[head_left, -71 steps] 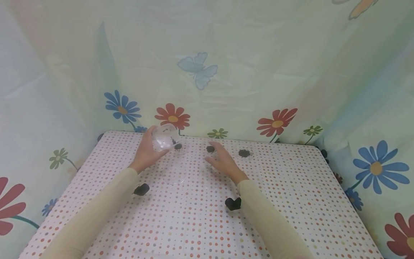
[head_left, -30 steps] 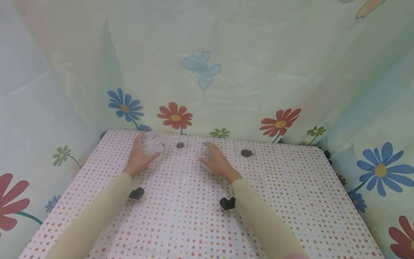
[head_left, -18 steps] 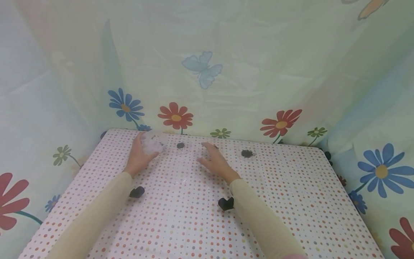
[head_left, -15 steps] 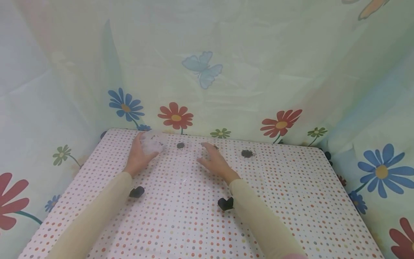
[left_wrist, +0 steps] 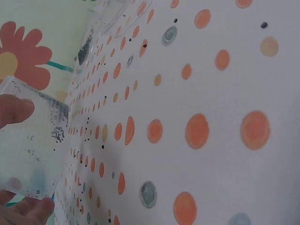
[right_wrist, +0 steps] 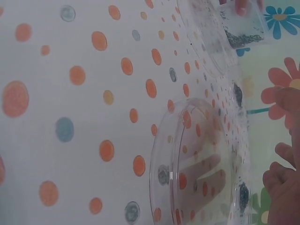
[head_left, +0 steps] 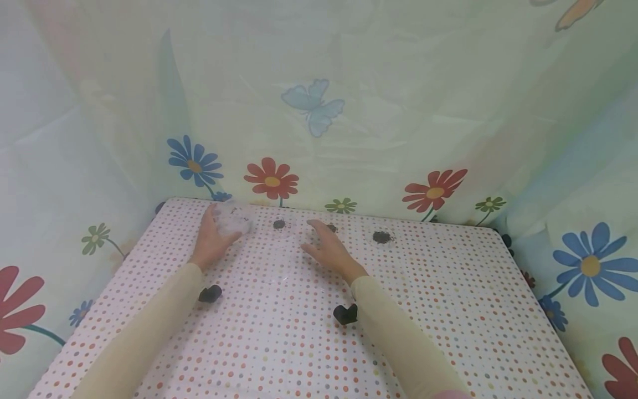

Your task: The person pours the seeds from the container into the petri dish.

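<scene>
Gripping a clear container [left_wrist: 30, 145], left fingers [left_wrist: 41, 210] curl; right fingers [right_wrist: 276, 176] hover.

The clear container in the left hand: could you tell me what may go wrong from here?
If the left hand tips the clear container, its dark grains might spill onto the dotted table. The right hand might also knock the nearby clear dish, whose transparent rim is easily missed.

this is a curtained booth, flower-printed sheeting [head_left: 389, 105] enclosing three sides of a dotted table [head_left: 279, 338].
</scene>
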Available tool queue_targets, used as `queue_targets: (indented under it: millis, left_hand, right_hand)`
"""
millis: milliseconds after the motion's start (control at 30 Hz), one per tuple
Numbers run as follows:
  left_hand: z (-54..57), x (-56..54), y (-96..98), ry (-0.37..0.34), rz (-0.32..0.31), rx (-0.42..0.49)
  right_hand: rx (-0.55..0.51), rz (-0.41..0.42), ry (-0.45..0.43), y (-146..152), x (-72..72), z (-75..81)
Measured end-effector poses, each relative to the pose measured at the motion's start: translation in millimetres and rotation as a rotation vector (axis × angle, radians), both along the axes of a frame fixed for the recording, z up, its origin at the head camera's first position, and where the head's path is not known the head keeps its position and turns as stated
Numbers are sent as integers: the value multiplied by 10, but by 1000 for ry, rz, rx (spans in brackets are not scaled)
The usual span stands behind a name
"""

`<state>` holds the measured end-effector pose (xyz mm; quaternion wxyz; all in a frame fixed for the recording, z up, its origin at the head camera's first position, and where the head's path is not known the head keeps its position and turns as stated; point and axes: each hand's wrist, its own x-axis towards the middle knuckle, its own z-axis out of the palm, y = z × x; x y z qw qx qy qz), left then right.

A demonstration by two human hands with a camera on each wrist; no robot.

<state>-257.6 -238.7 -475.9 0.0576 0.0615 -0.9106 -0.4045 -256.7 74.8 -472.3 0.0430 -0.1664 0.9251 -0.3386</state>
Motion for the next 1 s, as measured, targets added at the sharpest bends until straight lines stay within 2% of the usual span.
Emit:
queue_targets:
  millis: [533, 833, 1000]
  left_hand:
    - [-84, -103, -59, -73, 42, 21]
    - [-166, -181, -105, -96, 38, 37]
    - [-172, -192, -110, -117, 27, 38]
  right_hand:
    - [-11, -8, -28, -26, 19, 51]
    - [17, -8, -4, -2, -14, 23]
    - [26, -12, 8, 11, -18, 19]
